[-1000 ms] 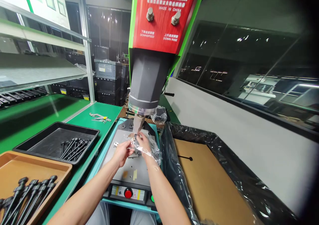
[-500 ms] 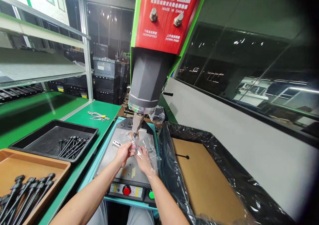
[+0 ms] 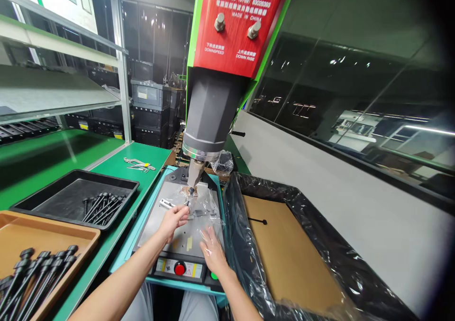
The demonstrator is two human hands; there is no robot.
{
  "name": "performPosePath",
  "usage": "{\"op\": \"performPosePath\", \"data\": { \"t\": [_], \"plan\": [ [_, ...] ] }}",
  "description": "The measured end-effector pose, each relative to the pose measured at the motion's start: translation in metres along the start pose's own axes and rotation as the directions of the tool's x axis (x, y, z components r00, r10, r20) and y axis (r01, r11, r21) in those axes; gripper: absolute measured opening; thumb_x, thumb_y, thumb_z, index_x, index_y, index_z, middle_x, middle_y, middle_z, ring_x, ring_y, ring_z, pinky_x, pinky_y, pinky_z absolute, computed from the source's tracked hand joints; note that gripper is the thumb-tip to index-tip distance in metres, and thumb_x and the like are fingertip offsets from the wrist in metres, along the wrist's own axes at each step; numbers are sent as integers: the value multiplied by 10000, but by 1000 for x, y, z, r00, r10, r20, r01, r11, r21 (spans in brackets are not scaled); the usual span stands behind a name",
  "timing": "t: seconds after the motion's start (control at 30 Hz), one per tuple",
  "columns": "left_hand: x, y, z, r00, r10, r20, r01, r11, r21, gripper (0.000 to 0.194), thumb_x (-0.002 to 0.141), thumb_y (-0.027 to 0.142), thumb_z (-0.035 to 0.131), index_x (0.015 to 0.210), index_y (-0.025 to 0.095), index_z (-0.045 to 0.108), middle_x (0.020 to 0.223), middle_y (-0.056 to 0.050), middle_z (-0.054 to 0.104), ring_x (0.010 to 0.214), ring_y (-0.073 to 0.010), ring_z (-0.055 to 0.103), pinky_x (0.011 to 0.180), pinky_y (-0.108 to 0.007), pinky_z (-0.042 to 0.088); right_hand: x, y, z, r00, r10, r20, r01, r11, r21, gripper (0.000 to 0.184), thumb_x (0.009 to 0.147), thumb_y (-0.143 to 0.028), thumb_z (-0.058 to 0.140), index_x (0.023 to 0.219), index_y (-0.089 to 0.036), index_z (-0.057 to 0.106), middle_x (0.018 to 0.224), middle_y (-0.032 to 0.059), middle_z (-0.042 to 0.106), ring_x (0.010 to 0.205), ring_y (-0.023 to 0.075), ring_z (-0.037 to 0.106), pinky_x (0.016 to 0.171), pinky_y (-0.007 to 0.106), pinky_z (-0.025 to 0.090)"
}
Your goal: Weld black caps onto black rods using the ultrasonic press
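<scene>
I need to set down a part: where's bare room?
Free: the black plastic tray left of its thin black rods; the brown cardboard sheet between one black rod and the black plastic lining. Crowded: the grey metal plate under clear plastic film, left hand and right hand.

Bright light on the metal plate (image 3: 149,224); glare streaks the dark window (image 3: 313,84) — right corners black.

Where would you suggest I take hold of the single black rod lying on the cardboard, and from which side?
Probably by its knobbed head, from above with the right hand, the nearer one: the black rod lies flat on the cardboard, and its head is thicker than the thin shaft and farther from the black plastic liner than the other end.
</scene>
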State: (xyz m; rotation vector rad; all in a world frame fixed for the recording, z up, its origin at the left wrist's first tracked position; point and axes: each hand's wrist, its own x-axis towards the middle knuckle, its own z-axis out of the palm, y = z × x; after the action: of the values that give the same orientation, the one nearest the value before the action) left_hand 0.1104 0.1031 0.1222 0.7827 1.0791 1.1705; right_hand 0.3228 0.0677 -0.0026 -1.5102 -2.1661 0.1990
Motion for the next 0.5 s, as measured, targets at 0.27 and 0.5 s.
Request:
{"op": "performPosePath", "data": {
  "t": [0.27, 0.5],
  "plan": [
    [-45, -53, -104, 916, 382, -124, -211, 720, 661, 377, 742, 482, 603, 947, 176, 685, 890, -76, 705, 856, -261, 655, 825, -377, 505, -51, 1, -17, 997, 78, -15, -79, 994, -78, 432, 934, -291, 419, 1344, -204, 526, 1440, 99, 448, 1370, 307, 332, 1110, 534, 310],
    [-99, -117, -161, 893, 440, -94, -195, 567, 801, 289, 784, 461, 561, 975, 275, 674, 1062, -40, 679, 948, -250, 646, 825, -330, 536, -112, -5, 5, 923, 262, -283, -257, 965, 56, 464, 949, -404, 395, 1362, -217, 494, 1478, 118, 363, 1352, 331, 349, 1081, 537, 355]
  ]
}}
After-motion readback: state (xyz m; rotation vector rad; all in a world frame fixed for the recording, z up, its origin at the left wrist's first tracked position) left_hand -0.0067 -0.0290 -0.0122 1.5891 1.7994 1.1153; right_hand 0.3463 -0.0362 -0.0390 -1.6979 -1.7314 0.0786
